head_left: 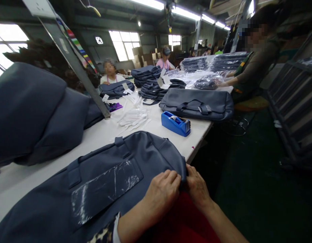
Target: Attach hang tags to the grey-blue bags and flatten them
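Observation:
A large dark blue-grey bag (153, 158) lies across the near part of the table, with a clear plastic-covered panel (105, 189) on its upper face and short strap loops sewn on. My left hand (163, 189) grips the bag's right end, its fingers curled down over the material. On the other side of that same edge, my right hand (197, 184) is closed on the bag, its fingertips partly hidden behind the material. Red cloth shows beneath my wrists.
A blue tape dispenser (174, 124) stands beyond the bag, before another dark bag (196, 103). Stacked bags (158, 87) and white strips (135, 116) lie farther back. A metal post (77, 64) rises at left beside dark bags (26, 111). A co-worker (259, 57) handles plastic-wrapped goods at right.

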Available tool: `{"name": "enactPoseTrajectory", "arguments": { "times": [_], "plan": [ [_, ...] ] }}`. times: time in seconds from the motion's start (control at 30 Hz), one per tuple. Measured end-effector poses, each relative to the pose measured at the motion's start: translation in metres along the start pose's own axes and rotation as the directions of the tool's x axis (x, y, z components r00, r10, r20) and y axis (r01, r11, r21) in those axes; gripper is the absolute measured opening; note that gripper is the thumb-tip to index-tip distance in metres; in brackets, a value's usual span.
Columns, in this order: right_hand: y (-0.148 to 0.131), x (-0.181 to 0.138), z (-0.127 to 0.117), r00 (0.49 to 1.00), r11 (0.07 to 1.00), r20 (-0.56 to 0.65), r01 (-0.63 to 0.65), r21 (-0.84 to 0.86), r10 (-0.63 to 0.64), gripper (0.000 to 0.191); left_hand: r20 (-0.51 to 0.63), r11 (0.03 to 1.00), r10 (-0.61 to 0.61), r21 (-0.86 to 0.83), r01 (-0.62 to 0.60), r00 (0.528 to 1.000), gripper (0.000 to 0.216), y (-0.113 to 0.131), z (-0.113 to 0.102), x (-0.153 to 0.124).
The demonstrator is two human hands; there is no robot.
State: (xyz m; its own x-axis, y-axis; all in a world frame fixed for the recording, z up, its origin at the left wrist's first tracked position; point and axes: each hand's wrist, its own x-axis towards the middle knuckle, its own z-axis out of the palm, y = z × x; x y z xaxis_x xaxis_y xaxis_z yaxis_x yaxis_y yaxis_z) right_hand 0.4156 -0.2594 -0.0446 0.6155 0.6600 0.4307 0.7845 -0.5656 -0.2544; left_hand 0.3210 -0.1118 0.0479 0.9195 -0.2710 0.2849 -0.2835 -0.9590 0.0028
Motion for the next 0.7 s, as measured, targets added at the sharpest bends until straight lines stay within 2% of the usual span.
{"name": "enactPoseTrajectory", "arguments": {
  "times": [0.17,0.27,0.33,0.4,0.47,0.5,0.57,0.7],
  "plan": [
    [0.006,-0.006,0.014,0.999,0.996,-0.016,-0.038,0.076,0.04,0.035,-0.045,0.994,-0.027,-0.111,0.022,0.999,0.028,0.01,0.03,-0.009],
    [0.013,-0.006,0.013,0.999,0.964,-0.022,-0.033,0.264,0.04,0.033,-0.072,0.981,-0.067,-0.188,0.053,0.995,0.032,0.011,0.042,-0.013],
    [0.022,-0.004,0.008,0.999,0.879,0.001,-0.044,0.475,0.049,0.027,-0.082,0.974,-0.085,-0.216,0.066,0.993,0.035,0.01,0.048,-0.014],
    [0.034,0.0,0.002,0.985,0.719,0.061,-0.158,0.677,0.159,0.027,-0.088,0.972,-0.091,-0.225,0.07,0.992,0.038,0.009,0.052,-0.014],
    [0.044,0.011,-0.004,0.937,0.571,0.15,-0.313,0.759,0.314,0.035,-0.096,0.972,-0.091,-0.223,0.067,0.991,0.039,0.009,0.054,-0.014],
    [0.048,0.019,-0.006,0.913,0.536,0.184,-0.366,0.761,0.364,0.038,-0.102,0.973,-0.088,-0.221,0.064,0.991,0.04,0.01,0.054,-0.014],
    [0.054,0.038,-0.006,0.904,0.552,0.212,-0.398,0.732,0.371,0.035,-0.119,0.975,-0.081,-0.216,0.054,0.99,0.043,0.01,0.053,-0.014],
    [0.057,0.073,-0.001,0.938,0.664,0.235,-0.347,0.663,0.255,0.028,-0.13,0.977,-0.072,-0.211,0.043,0.989,0.047,0.009,0.053,-0.013]
  ]
}}
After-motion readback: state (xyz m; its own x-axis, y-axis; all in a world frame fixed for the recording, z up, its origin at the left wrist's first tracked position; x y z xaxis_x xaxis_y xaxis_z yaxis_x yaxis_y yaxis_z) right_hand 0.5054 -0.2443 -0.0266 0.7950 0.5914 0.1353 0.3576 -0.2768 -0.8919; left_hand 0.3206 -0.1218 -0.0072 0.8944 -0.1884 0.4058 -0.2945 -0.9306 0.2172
